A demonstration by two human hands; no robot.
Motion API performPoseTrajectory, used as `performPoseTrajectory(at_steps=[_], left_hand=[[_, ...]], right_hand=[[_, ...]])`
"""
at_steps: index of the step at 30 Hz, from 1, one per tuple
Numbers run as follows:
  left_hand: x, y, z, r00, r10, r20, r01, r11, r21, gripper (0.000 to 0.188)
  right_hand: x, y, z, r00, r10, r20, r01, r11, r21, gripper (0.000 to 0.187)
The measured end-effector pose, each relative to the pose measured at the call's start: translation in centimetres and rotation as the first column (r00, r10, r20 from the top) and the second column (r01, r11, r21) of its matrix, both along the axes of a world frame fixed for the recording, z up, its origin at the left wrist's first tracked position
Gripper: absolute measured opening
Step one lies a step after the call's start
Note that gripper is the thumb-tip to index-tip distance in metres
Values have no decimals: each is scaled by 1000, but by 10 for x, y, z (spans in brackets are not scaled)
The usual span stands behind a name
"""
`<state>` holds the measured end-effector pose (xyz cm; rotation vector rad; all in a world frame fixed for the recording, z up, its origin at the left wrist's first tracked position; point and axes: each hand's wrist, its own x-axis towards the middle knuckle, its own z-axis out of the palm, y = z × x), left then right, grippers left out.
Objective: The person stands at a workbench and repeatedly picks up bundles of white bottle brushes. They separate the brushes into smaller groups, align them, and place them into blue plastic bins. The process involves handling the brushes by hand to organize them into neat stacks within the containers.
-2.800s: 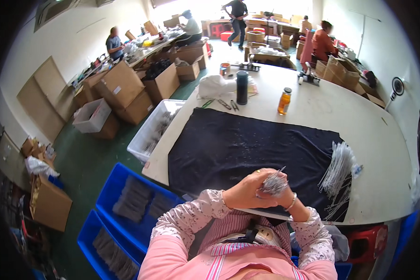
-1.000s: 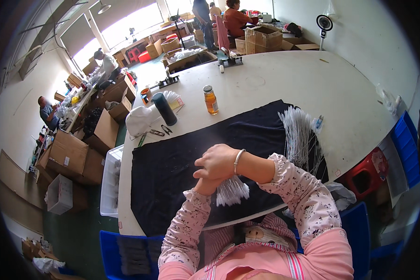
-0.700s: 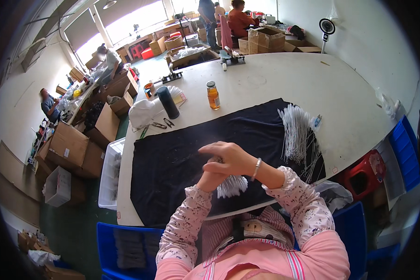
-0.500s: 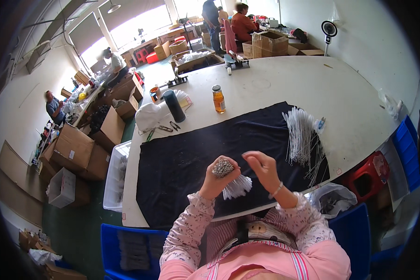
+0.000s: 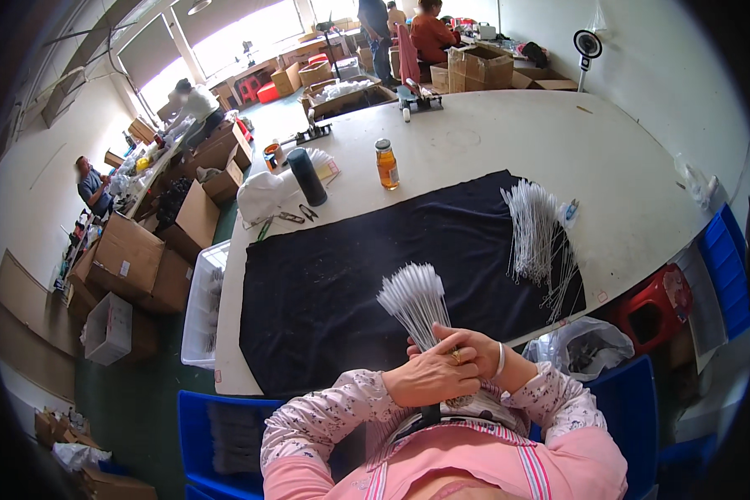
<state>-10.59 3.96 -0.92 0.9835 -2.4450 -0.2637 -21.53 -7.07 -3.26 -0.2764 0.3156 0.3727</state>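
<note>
In front of my body I hold a bundle of thin wire brushes (image 5: 417, 304), white bristle ends fanned out upward and away from me. My left hand (image 5: 432, 373) is closed round the wire stems from the left. The fingers of my right hand (image 5: 475, 343) overlap it and are wrapped round the same bundle. Loop ends poke out below the hands; the overlap hides part of the grip. Under and beyond the bundle spreads a dark cloth (image 5: 325, 308). Toward its right edge lies a pile of similar white wire brushes (image 5: 532, 233), loops toward me.
A bottle of amber liquid (image 5: 387, 165), a dark cylinder (image 5: 308, 177) and small snips (image 5: 292, 217) stand or lie on the white table (image 5: 475, 137). Blue bins (image 5: 225, 450) and a red stool (image 5: 654, 302) flank me. Other people work farther back among cardboard boxes (image 5: 479, 68).
The bundle has been turned so its bristle ends point away from me, and drawn closer to my body. My right hand, apart before, has come onto it beside the left.
</note>
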Motion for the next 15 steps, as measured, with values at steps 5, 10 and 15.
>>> performPoseTrajectory(at_steps=[5, 10, 15], left_hand=[[-1, 18, -14, 945, 269, 184, -251, 961, -118, 27], [6, 59, -4, 741, 647, 179, -658, 753, 0, 80], [-1, 67, -29, -26, 737, -675, 47, 676, 736, 87]], right_hand=[[23, -3, -9, 986, -161, 32, 161, 907, -389, 13], [39, -10, -20, 879, -379, 288, 472, 773, -423, 31], [52, 16, -20, 886, -301, 352, 437, 797, -417, 30]])
